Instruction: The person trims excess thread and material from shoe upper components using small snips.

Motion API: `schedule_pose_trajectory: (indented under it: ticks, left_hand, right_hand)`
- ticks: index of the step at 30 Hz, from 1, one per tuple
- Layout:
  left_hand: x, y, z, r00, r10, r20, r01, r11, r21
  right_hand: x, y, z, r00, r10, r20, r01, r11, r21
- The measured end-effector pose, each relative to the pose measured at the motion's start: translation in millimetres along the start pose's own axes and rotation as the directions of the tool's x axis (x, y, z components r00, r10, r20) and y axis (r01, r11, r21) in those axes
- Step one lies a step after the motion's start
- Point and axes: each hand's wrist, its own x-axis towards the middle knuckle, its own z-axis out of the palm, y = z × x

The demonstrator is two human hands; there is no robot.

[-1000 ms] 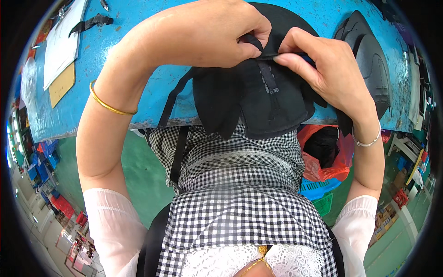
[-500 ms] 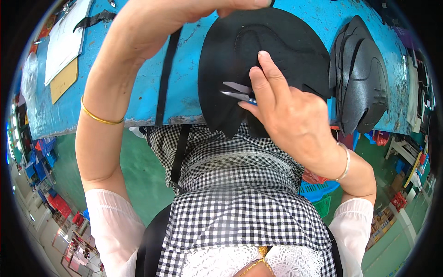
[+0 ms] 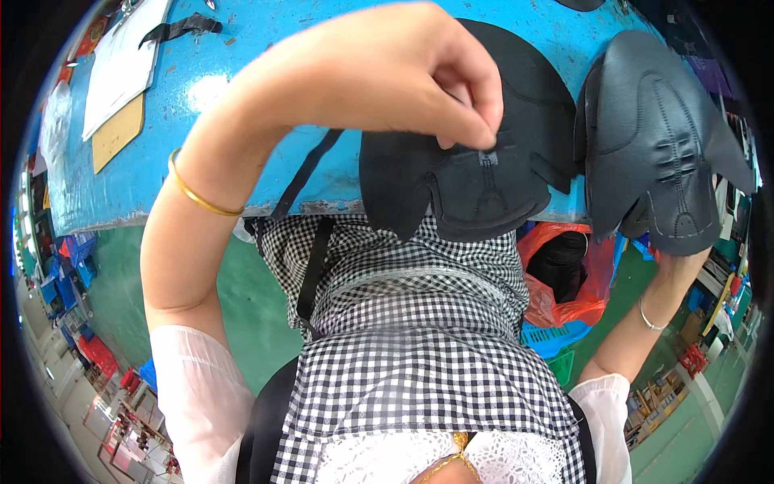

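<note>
My left hand hangs over the middle of the bench, fingers curled and the thumb tip close to a bent finger. If anything sits in that pinch, it is too small or hidden to make out. Beneath it lies a black stitched shoe upper piece with cut flaps and a small pale mark. At the right, another black upper piece with stitched lines rests over a stack and covers my right hand. Only the wrist of my right hand shows below that piece; its fingers are hidden, and the scissors are out of sight.
The blue bench has a worn front edge. A black strap crosses it. Papers, a tan board and a black strip lie at the left. Below the bench, a red plastic bag holds black material.
My right hand and the scissors left the middle piece; the hand is now under an upper piece at the right stack. My left hand came down and right, over the middle piece.
</note>
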Motion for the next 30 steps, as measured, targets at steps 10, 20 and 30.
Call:
schedule_pose_trajectory:
  ticks: [10, 20, 30]
  left_hand:
    - [26.6, -15.7, 22.2, 0.999, 0.037, -0.019, -0.027, 0.915, 0.402]
    - [23.6, -15.4, 6.2, 0.972, 0.2, -0.123, -0.063, 0.725, 0.685]
    - [21.5, -18.5, 4.7, 0.981, 0.16, -0.107, -0.065, 0.799, 0.598]
  right_hand:
    - [-38.3, -15.5, 89.2, 0.986, -0.069, 0.15, 0.11, 0.952, -0.285]
    - [-20.3, 5.4, 168.5, 0.442, -0.132, 0.887, 0.828, 0.44, -0.347]
    - [-9.0, 6.7, 183.1, 0.452, -0.194, 0.871, 0.821, 0.473, -0.32]
